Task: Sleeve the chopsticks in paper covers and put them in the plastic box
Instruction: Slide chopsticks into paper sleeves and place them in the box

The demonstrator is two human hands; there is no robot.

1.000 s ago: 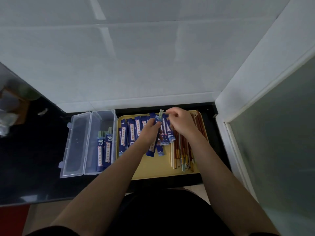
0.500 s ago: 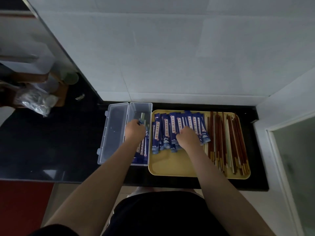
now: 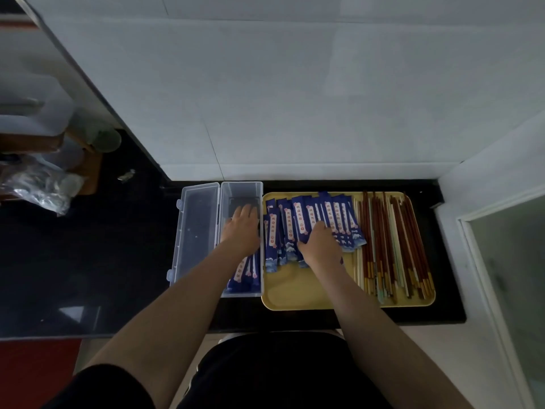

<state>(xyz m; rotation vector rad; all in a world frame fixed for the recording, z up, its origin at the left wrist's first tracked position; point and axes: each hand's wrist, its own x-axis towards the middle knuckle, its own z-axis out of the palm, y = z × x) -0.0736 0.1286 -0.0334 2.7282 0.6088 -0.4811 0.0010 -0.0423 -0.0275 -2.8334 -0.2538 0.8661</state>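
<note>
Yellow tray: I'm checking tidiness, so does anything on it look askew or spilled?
Nothing spilled. The blue paper covers lie fanned and overlapping under the right hand; the bare chopsticks on the tray lie roughly parallel.

dim overall — wide-angle edge bending | left corner blurred

plastic box (image 3: 241,190): 1 | tray (image 3: 309,299): 1 | hands: 2

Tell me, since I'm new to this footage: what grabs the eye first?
The yellow tray stands out, blue paper covers fanned across its left and bare chopsticks along its right. Left of it, the left hand reaches into the clear plastic box; the right hand rests on the covers.
</note>
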